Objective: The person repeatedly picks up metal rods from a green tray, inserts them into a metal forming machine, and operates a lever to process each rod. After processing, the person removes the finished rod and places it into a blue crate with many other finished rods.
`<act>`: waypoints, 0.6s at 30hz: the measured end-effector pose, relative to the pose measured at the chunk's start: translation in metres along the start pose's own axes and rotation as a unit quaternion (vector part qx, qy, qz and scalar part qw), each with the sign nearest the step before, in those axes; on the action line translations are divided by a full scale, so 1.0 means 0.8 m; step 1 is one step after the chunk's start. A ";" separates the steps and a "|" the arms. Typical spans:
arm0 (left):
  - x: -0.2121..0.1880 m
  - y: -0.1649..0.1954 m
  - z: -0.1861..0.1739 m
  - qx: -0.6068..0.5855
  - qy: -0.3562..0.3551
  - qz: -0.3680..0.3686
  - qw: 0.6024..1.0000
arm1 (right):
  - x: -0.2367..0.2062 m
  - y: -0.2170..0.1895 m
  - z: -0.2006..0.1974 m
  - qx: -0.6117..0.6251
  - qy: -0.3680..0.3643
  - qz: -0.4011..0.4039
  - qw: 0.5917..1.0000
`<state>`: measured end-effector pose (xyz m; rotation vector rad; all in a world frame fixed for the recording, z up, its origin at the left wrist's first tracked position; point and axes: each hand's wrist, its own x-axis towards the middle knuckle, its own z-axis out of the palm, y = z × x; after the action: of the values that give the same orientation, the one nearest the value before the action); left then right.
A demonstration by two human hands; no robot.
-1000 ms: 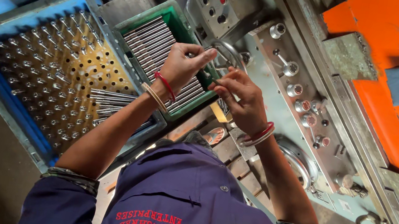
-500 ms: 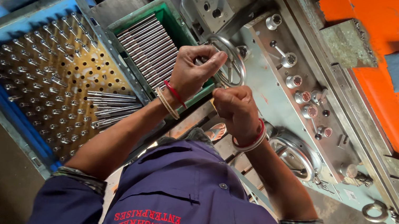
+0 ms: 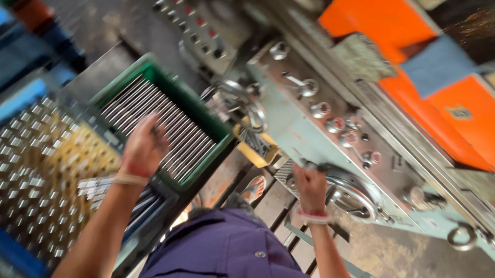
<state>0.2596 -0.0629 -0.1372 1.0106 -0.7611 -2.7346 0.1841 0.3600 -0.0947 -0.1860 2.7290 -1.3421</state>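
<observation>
We count two bare hands: left hand [image 3: 144,142], right hand [image 3: 309,185]. One green plastic crate [image 3: 213,128] of thin steel rods, too many and too blurred to count; one blue tray with a yellow perforated plate [image 3: 86,153] full of upright pins, also uncountable. Two round metal handwheels: big handwheel [image 3: 354,199], smaller handwheel [image 3: 246,102]; one blue cloth [image 3: 438,63].

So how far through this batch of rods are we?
Done: many rods stand upright in the blue rack, filling much of it. In hand: the left hand is over the green crate of loose rods, and the right hand is at the machine's handwheel. Left: the crate looks largely full.
</observation>
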 end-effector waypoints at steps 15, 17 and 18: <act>0.039 0.006 0.332 0.242 -0.236 0.215 0.916 | -0.097 0.223 -0.250 -0.251 0.146 0.114 0.950; 0.031 0.008 0.416 0.234 -0.295 0.214 0.901 | -0.064 0.207 -0.315 -0.279 0.201 0.086 0.935; 0.026 0.007 0.456 0.223 -0.319 0.196 0.900 | -0.050 0.196 -0.349 -0.311 0.229 0.071 0.920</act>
<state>0.0099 0.0776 0.0902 -0.0690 -1.5397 -2.5511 0.1744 0.6792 -0.0478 0.3264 3.3913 -0.4764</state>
